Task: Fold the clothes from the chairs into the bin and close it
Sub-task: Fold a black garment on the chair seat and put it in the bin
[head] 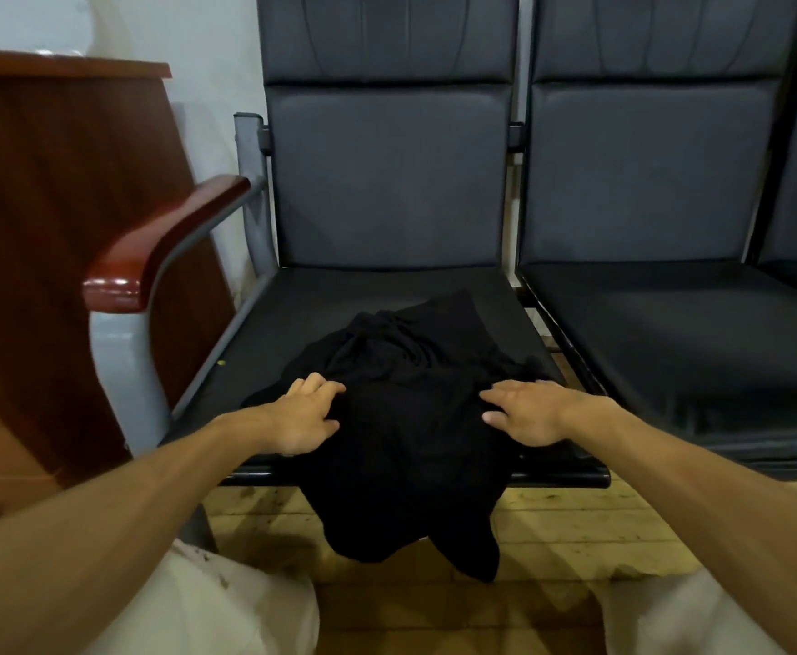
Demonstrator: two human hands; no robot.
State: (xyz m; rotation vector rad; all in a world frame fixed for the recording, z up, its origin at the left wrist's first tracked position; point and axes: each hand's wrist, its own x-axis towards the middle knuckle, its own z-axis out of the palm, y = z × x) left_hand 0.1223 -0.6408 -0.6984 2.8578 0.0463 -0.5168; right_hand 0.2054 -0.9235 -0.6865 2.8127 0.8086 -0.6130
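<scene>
Head view: the left grip (309, 413) lies on the left part of the black garment (401, 432) in the lower middle of the frame. Its fingers (321, 385) are bent down onto the cloth and the thumb points toward the centre; I cannot tell whether they pinch any fabric. The right grip (524, 411) rests flat on the right part of the same garment, fingers straight and spread apart, holding nothing.

The garment is crumpled and unfolded on the seat of the left chair (292, 314). Its far part is bunched near the middle of the seat, and its near part hangs over the front edge toward the wooden floor (576, 522). A second chair (670, 333) of the same dark padding stands just beside it, on the right of the frame. A red-brown armrest (165, 243) curves along the left chair's side at centre left, and a dark wooden cabinet (56, 205) fills the left edge. The person's pale trousers (226, 607) show at the bottom.
</scene>
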